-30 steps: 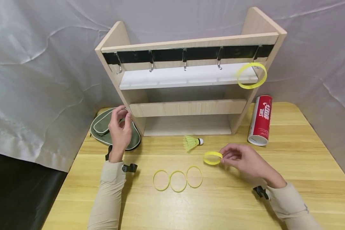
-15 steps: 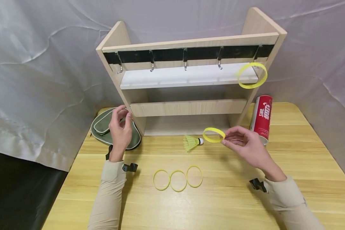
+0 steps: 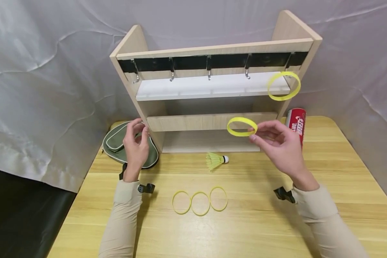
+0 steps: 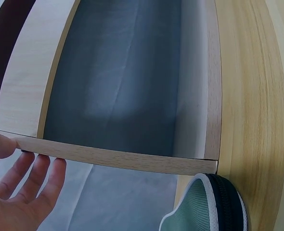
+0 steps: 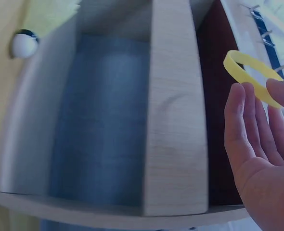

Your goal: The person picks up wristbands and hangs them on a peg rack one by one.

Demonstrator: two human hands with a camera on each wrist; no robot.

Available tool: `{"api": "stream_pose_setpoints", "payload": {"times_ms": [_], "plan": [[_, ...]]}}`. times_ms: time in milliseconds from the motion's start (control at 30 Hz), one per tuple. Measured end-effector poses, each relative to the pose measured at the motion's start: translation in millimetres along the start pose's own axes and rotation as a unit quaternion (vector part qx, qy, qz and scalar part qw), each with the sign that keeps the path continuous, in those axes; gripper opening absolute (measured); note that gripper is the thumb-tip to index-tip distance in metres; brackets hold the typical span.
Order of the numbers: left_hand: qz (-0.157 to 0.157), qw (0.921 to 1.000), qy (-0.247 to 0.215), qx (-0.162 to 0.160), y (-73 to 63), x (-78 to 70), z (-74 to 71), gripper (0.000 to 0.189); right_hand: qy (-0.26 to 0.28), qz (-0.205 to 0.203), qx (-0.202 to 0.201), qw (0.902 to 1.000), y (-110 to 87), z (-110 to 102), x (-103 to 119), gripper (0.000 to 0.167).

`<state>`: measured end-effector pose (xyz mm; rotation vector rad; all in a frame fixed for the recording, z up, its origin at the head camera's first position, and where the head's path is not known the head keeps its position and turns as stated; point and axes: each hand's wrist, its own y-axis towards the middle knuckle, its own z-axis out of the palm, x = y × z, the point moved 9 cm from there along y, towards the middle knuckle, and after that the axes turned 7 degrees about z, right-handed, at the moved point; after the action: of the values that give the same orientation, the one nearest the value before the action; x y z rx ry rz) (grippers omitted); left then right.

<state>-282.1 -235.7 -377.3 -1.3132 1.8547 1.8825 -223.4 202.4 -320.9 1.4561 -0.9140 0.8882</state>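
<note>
My right hand (image 3: pixel 282 148) pinches a yellow wristband (image 3: pixel 242 127) between thumb and fingers, raised in front of the wooden shelf (image 3: pixel 211 122). In the right wrist view the wristband (image 5: pixel 250 77) sticks out past the fingertips. At the shelf's left side, my left hand (image 3: pixel 136 145) grips the upright side panel (image 4: pixel 108 156), thumb on one face and fingers on the other. A second yellow wristband (image 3: pixel 284 86) hangs from the rightmost metal hook. Further hooks (image 3: pixel 209 73) line the black strip to its left. Three yellow wristbands (image 3: pixel 200 203) lie in a row on the table.
A yellow shuttlecock (image 3: pixel 216 160) lies before the shelf. The red shuttlecock tube (image 3: pixel 296 123) stands at right, partly hidden by my right hand. A green zippered case (image 3: pixel 116 139) rests behind my left hand. Grey cloth (image 3: pixel 67 71) hangs around the wooden table (image 3: pixel 251 229).
My right hand has lifted the wristband from low over the table up to the height of the shelf's middle board. My left hand stays at the side panel.
</note>
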Motion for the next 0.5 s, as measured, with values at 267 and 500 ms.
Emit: {"api": "stream_pose_setpoints", "payload": {"times_ms": [267, 500], "plan": [[0.002, 1.0, -0.007, 0.001, -0.9, 0.0, -0.6, 0.028, 0.089, -0.038, -0.019, 0.9951, 17.3, 4.5, 28.6, 0.026], [0.001, 1.0, -0.006, 0.002, -1.0, -0.4, -0.7, 0.029, 0.143, -0.044, -0.067, 0.9864, 28.7, 6.6, 37.3, 0.024]]}}
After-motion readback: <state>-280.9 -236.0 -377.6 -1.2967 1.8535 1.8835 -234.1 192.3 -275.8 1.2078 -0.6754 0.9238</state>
